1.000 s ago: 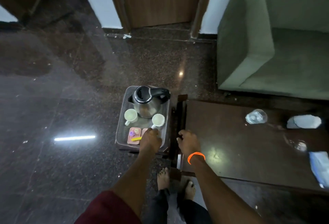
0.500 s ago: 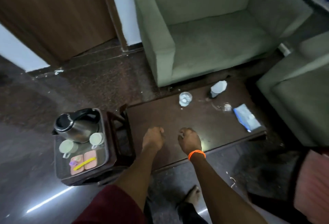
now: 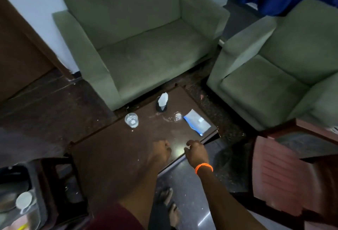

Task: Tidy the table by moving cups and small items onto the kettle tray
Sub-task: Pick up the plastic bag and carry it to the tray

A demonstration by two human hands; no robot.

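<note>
A dark wooden coffee table (image 3: 113, 156) fills the middle of the head view. On its far half stand a clear glass (image 3: 131, 120), a dark holder with white tissue (image 3: 162, 102), a small clear lid (image 3: 177, 116) and a blue-and-white packet (image 3: 196, 125). My left hand (image 3: 161, 152) hovers over the table's near right part, fingers loosely curled, holding nothing. Beside it my right hand (image 3: 195, 153), with an orange wristband, has its fingers apart and empty. The kettle tray (image 3: 39, 200) sits at the lower left edge with a white cup (image 3: 24, 200) on it.
A green sofa (image 3: 142, 46) stands behind the table and a green armchair (image 3: 274, 76) to the right. A reddish wooden chair (image 3: 285, 178) is close on the right. A dark stool frame (image 3: 60, 184) carries the tray. My bare feet (image 3: 170, 206) stand on the dark floor.
My view has swung right and up, from the tray to the coffee table and sofas. Both hands left the tray's edge and now reach out over the table, empty.
</note>
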